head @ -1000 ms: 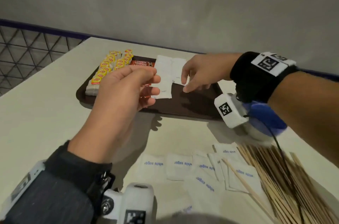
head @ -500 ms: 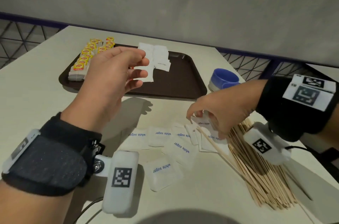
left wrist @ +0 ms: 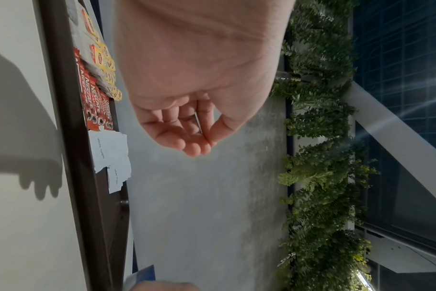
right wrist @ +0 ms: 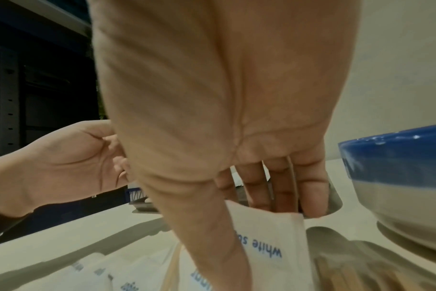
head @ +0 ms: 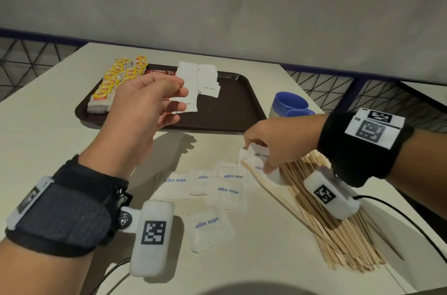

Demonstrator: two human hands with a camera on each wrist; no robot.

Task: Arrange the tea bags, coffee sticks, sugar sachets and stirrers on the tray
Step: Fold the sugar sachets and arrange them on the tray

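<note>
Fingers of my right hand are pinched on a white sugar sachet and lift its edge off the desk, thumb on the printed face, the other digits behind it. This grip looks meant to peel one packet from the loose sachets fanned out nearest me, just left of the heap of wooden stirrers; one stirrer lies across the packets under that hand. My left hand hovers above the near rim of the brown tray, its fingers loosely curled with thumb near fingertips; I see nothing held between them. I judge it waits there to receive or align the next packet. Farther off, the tray carries yellow-tagged tea bags at its left, red Nescafe coffee sticks beside them, then sugar sachets already laid at centre. Its right part is bare, presumably kept for the stirrers. A blue mug stands on the desk to the tray's right.
</note>
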